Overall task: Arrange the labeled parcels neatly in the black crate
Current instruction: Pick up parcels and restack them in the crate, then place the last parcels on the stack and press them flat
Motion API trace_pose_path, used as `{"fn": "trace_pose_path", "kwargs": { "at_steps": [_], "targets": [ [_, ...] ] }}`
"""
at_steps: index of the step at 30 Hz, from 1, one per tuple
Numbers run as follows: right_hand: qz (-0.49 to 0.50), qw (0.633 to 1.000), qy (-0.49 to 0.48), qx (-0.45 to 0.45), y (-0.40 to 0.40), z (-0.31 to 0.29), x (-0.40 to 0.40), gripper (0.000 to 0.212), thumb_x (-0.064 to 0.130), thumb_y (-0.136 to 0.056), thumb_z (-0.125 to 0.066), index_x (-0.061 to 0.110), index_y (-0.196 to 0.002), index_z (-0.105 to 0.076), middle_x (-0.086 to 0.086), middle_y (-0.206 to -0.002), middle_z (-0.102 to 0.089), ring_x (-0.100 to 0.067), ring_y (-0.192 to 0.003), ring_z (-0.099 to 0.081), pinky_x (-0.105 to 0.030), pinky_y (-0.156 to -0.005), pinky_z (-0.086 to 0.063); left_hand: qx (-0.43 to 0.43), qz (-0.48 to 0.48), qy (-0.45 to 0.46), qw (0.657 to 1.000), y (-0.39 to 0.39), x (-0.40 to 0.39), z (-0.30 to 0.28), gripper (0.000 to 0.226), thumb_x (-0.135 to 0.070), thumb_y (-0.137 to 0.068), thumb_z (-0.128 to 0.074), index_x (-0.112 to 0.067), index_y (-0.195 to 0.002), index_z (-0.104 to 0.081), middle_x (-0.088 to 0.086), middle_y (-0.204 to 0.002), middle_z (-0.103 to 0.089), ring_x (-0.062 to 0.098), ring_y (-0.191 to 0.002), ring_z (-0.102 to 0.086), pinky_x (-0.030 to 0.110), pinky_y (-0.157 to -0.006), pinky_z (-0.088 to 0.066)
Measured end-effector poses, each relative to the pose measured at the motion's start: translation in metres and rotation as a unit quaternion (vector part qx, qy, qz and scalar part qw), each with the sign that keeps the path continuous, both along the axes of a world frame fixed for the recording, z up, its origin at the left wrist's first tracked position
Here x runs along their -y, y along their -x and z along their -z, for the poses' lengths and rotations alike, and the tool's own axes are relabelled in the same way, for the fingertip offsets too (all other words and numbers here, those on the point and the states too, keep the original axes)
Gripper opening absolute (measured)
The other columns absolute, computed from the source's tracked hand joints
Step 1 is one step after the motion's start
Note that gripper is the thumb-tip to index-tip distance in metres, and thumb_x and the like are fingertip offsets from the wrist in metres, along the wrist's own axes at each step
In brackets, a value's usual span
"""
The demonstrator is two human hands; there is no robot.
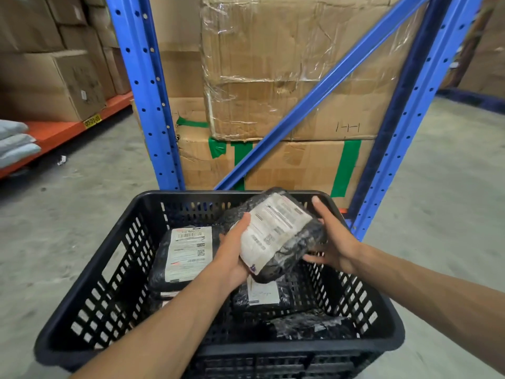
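A black slotted crate [90, 283] stands on the concrete floor in front of me. Above its middle I hold a black plastic-wrapped parcel [278, 233] with a white shipping label, tilted. My left hand [232, 255] grips its lower left edge, thumb on the label. My right hand [332, 242] cups its right side with spread fingers. Inside the crate, a labeled parcel [185, 253] lies flat at the left, another labeled parcel [262, 296] lies under the held one, and a dark wrapped parcel [311, 326] rests near the front right.
A blue steel rack [147, 91] with a diagonal brace stands just behind the crate, loaded with taped cardboard boxes [273, 77]. An orange shelf beam [62, 132] with boxes and grey bags [16, 146] runs along the left.
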State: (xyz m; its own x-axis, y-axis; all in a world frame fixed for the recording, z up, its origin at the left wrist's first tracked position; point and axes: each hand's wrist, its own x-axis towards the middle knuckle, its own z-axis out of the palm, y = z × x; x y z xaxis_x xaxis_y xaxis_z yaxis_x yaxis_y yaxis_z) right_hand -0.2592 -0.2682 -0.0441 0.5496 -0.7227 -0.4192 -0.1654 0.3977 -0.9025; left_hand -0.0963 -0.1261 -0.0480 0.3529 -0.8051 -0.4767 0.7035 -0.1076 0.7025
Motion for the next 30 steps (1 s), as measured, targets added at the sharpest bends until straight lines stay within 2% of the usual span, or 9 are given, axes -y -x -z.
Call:
{"fn": "trace_pose_path", "kwargs": {
  "at_steps": [2,5,9,11,16,20,22,25,30],
  "targets": [
    [-0.027,0.999,-0.028,0.003,0.005,0.011,-0.010,0.087,0.084,-0.059,-0.071,0.022,-0.118,-0.072,-0.013,-0.114,-0.078,-0.033,-0.096,-0.078,-0.042,-0.074,-0.062,-0.007,-0.032,0.004,0.999,0.001,-0.003,-0.004,0.059,-0.042,-0.088,-0.066,-0.011,-0.137,-0.057,0.015,-0.112,-0.076,0.031,-0.100,-0.073,0.046,-0.079,-0.061],
    [-0.065,0.997,-0.014,0.032,0.001,0.011,-0.020,0.068,0.064,-0.057,-0.087,0.018,-0.106,-0.078,-0.002,-0.091,-0.083,-0.023,-0.079,-0.080,-0.034,-0.065,-0.062,-0.013,-0.053,-0.032,0.998,-0.003,-0.006,-0.001,0.086,-0.037,-0.083,-0.075,-0.013,-0.152,-0.031,0.018,-0.124,-0.070,0.034,-0.107,-0.070,0.053,-0.091,-0.055],
    [0.013,1.000,-0.016,0.017,-0.018,0.013,-0.008,0.047,0.016,-0.086,-0.078,0.003,-0.126,-0.057,-0.015,-0.103,-0.078,-0.023,-0.078,-0.075,-0.033,-0.060,-0.061,0.002,-0.024,-0.143,0.989,-0.002,-0.018,0.015,0.044,-0.028,-0.081,-0.077,-0.007,-0.114,-0.059,0.020,-0.094,-0.072,0.033,-0.079,-0.072,0.038,-0.059,-0.062],
    [0.028,0.999,-0.008,-0.028,-0.024,0.020,0.000,0.035,0.004,-0.092,-0.068,-0.002,-0.124,-0.055,-0.019,-0.107,-0.075,-0.028,-0.083,-0.074,-0.035,-0.059,-0.062,0.041,0.010,-0.191,0.981,-0.002,-0.021,0.025,0.037,-0.019,-0.085,-0.074,-0.005,-0.116,-0.060,0.017,-0.101,-0.070,0.031,-0.084,-0.070,0.037,-0.071,-0.061],
    [0.031,0.993,0.006,-0.113,-0.033,0.044,0.004,0.031,-0.006,-0.094,-0.057,-0.013,-0.124,-0.059,-0.027,-0.110,-0.073,-0.041,-0.099,-0.072,-0.052,-0.091,-0.058,0.158,0.085,-0.261,0.948,-0.002,-0.009,0.039,0.045,-0.006,-0.094,-0.060,-0.006,-0.136,-0.045,0.015,-0.142,-0.050,0.032,-0.121,-0.056,0.036,-0.095,-0.053],
    [0.033,0.988,0.022,-0.149,-0.045,0.051,0.015,0.027,-0.007,-0.097,-0.050,-0.010,-0.121,-0.061,-0.026,-0.104,-0.071,-0.036,-0.083,-0.069,-0.050,-0.085,-0.059,0.119,0.128,-0.287,0.942,0.001,0.003,0.042,0.004,-0.004,-0.097,-0.052,-0.004,-0.098,-0.056,0.012,-0.085,-0.063,0.024,-0.072,-0.062,0.029,-0.053,-0.057],
    [0.028,0.984,0.028,-0.176,-0.052,0.059,0.018,0.028,-0.007,-0.098,-0.047,-0.004,-0.123,-0.061,-0.026,-0.115,-0.070,-0.035,-0.087,-0.069,-0.049,-0.085,-0.059,0.107,0.130,-0.298,0.939,0.002,0.008,0.048,0.009,-0.009,-0.098,-0.050,-0.007,-0.095,-0.059,0.008,-0.078,-0.063,0.021,-0.070,-0.061,0.035,-0.055,-0.057],
    [-0.004,0.979,0.017,-0.204,-0.062,0.080,0.013,0.038,-0.008,-0.098,-0.048,0.008,-0.132,-0.056,-0.022,-0.128,-0.067,-0.033,-0.104,-0.068,-0.045,-0.092,-0.057,0.139,0.133,-0.322,0.927,-0.002,0.012,0.063,0.023,-0.011,-0.096,-0.051,-0.012,-0.118,-0.057,0.007,-0.120,-0.065,0.022,-0.109,-0.060,0.041,-0.088,-0.053],
    [-0.036,0.980,-0.013,-0.195,-0.081,0.097,-0.009,0.059,-0.003,-0.097,-0.054,0.018,-0.150,-0.043,-0.012,-0.111,-0.072,-0.023,-0.087,-0.070,-0.032,-0.079,-0.059,0.172,0.143,-0.333,0.916,-0.009,0.012,0.074,0.048,-0.010,-0.093,-0.052,-0.018,-0.140,-0.046,0.005,-0.152,-0.041,0.026,-0.134,-0.043,0.040,-0.081,-0.056]
  ]
}}
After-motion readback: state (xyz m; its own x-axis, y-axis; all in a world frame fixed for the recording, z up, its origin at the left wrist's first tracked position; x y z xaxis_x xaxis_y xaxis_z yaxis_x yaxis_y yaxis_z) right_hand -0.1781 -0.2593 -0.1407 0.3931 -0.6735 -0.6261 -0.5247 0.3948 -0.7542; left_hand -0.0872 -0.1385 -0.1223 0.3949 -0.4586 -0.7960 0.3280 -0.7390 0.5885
